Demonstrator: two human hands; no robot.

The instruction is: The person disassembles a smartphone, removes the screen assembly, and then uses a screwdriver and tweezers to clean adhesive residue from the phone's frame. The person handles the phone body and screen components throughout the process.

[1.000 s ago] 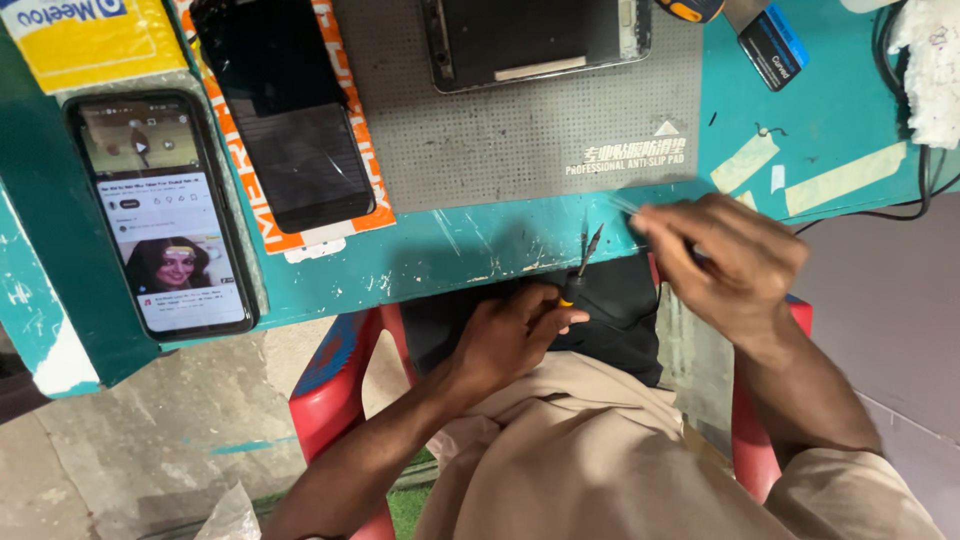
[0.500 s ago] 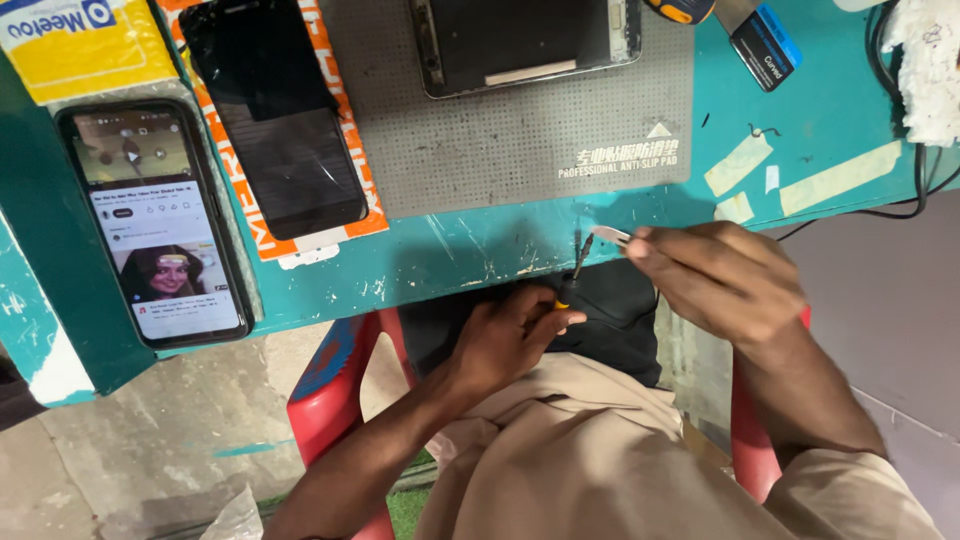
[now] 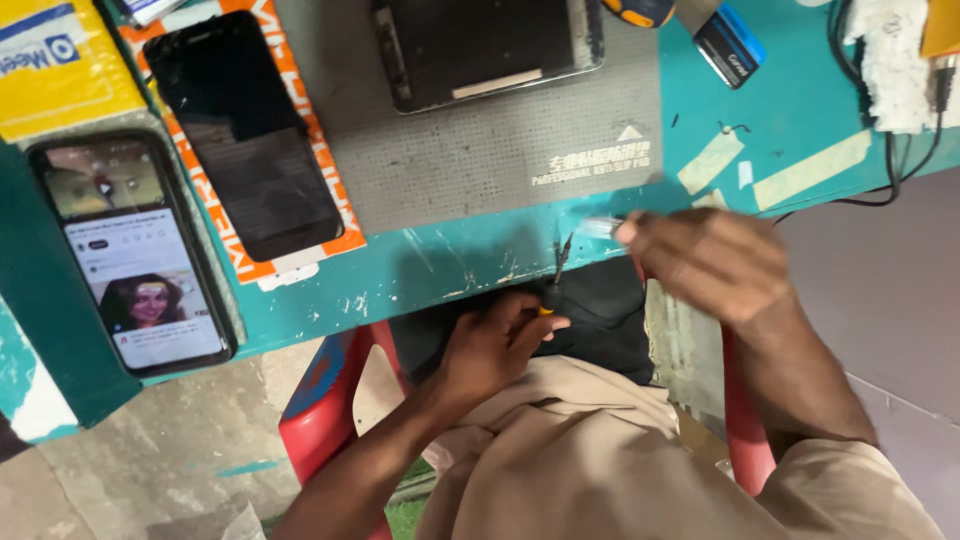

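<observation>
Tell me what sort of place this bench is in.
Most likely a phone repair stall: a grey anti-slip work mat carries an opened device, a dark phone lies beside it, and the left hand holds tweezers at the teal bench edge.

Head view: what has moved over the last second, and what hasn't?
The right hand has slid left along the table edge, its small pale piece now close to the tweezers. The left hand still holds the tweezers upright at the edge. Phones and grey mat unchanged.
</observation>
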